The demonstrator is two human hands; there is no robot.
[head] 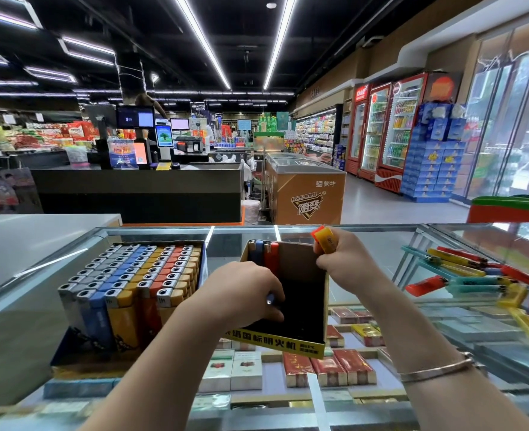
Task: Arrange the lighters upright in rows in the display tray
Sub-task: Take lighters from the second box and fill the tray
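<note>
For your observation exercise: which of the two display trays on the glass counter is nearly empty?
The yellow-fronted tray between the hands, holding only a few lighters at its far end; the left tray is packed full.

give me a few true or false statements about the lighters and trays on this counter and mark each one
1. The right hand holds a yellow lighter with an orange top. True.
2. The cardboard tray between the hands is packed full. False: only a few lighters stand at its far end; the rest is bare.
3. The full tray of lighters sits to the left of the cardboard tray. True.
4. The loose lighters on the right stand upright in rows. False: they lie flat in a jumble on the glass.
5. The left hand rests flat and open on the glass. False: its fingers curl round a small blue item at the tray's edge.
</note>
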